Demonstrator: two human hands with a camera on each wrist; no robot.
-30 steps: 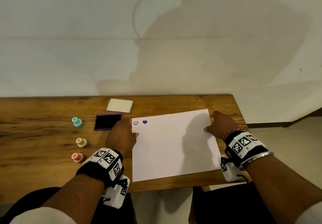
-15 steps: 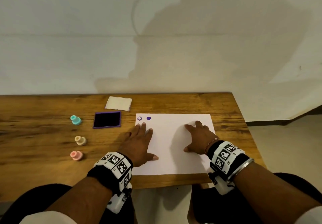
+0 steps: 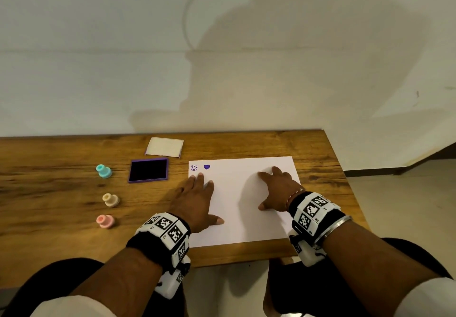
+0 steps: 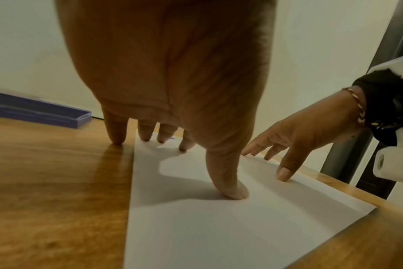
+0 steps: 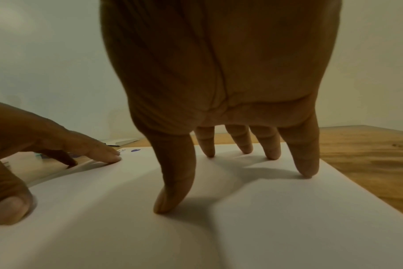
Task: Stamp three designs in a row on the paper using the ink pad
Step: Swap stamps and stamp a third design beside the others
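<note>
A white sheet of paper (image 3: 246, 218) lies on the wooden table (image 3: 49, 205), bearing a smiley print (image 3: 194, 167) and a purple heart print (image 3: 206, 166) at its far left corner. My left hand (image 3: 197, 200) presses flat on the paper's left edge, fingers spread, little finger on the wood (image 4: 116, 134). My right hand (image 3: 276, 193) presses on the paper's right half, fingertips (image 5: 307, 171) down. The purple ink pad (image 3: 148, 170) sits open left of the paper. Teal (image 3: 104, 171), beige (image 3: 110, 199) and pink (image 3: 105, 221) stamps stand in a column further left.
The ink pad's whitish lid (image 3: 164, 147) lies behind the pad near the wall. The table's right edge (image 3: 345, 193) is close to my right wrist, with floor beyond. The near edge runs just below the paper.
Both hands moved from the paper's side edges onto the sheet and now press it flat. The paper turned from skewed to square with the table edge.
</note>
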